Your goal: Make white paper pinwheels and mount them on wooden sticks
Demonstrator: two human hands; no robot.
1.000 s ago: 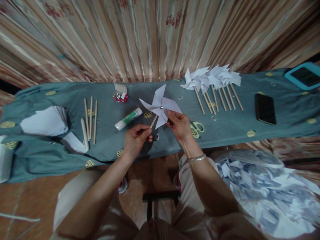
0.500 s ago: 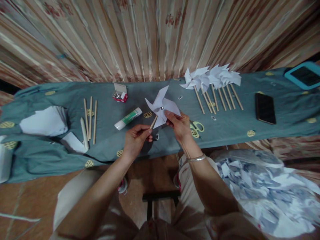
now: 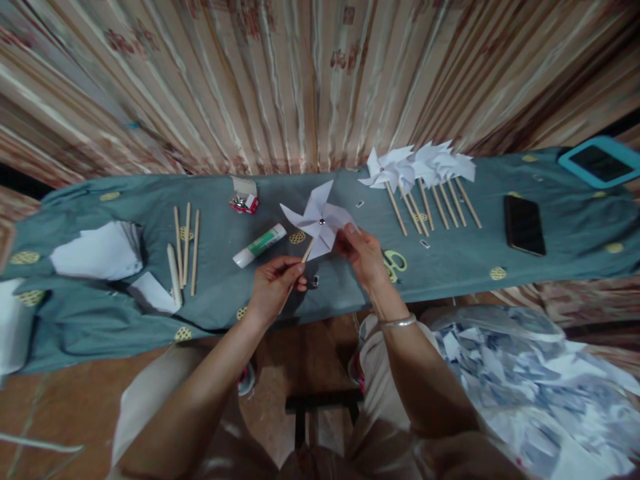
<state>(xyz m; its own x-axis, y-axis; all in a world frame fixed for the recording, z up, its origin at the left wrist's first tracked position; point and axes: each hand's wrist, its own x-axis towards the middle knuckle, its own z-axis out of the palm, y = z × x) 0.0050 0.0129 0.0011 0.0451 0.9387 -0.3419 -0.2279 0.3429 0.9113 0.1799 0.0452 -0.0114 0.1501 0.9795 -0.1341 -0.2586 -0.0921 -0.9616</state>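
Observation:
My left hand (image 3: 279, 285) grips the wooden stick (image 3: 308, 249) of a white paper pinwheel (image 3: 319, 203), fingers closed around the stick's lower part. The pinwheel faces up above the table, a shiny round pin at its centre. Beside its right blade is my right hand (image 3: 363, 257), fingers loosely apart; the fingertips are at the blade's edge, and whether they touch it is hard to see. A glue stick (image 3: 260, 245) lies left of the pinwheel. Behind that stands an opened small red box (image 3: 244, 200) of metal pins. Green-handled scissors (image 3: 395, 263) lie partly behind my right hand.
Several finished pinwheels (image 3: 400, 167) lie in an overlapping row at the back right. Loose sticks (image 3: 194, 253) and a stack of cut paper (image 3: 100, 250) are on the left. A phone (image 3: 524, 225) and a blue-framed device (image 3: 603, 162) lie right. A bag of paper pieces (image 3: 530, 373) stands below.
My right hand has loosened from the pinwheel's blade and shifted slightly right. The pinwheel has turned a little, still held by my left hand. The whole view has shifted slightly.

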